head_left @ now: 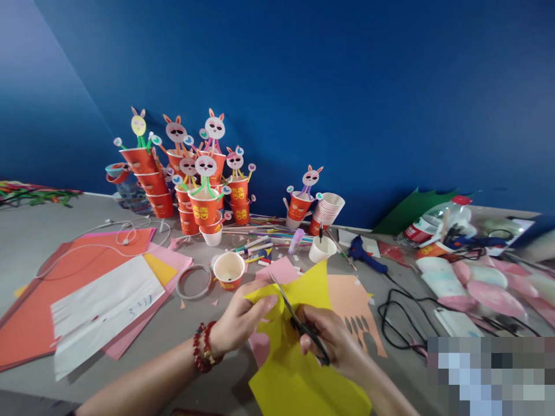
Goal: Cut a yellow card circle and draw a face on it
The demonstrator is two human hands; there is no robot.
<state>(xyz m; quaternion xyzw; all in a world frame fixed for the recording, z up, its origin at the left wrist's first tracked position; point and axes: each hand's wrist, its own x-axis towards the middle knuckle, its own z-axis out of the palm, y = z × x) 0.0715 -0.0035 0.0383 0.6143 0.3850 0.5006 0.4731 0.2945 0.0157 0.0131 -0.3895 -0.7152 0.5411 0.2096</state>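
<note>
My left hand [246, 315], with red bead bracelets at the wrist, pinches the upper left part of a yellow paper sheet [307, 370]. Black-handled scissors [309, 332] are held in my right hand [323, 332], their blades pointing up and left over the yellow sheet, close to my left thumb. Below my right hand the sheet extends toward the near edge of the view. Pink paper and a peach sheet [347, 294] with cut-out holes lie partly under the yellow one.
Red cups with paper rabbit figures [203, 202] stand at the back left. A single cup [229, 270] and a tape roll [193, 282] sit beyond my left hand. Orange and white sheets [108, 306] lie left. A blue glue gun [366, 254], black cable and bottle [437, 222] are right.
</note>
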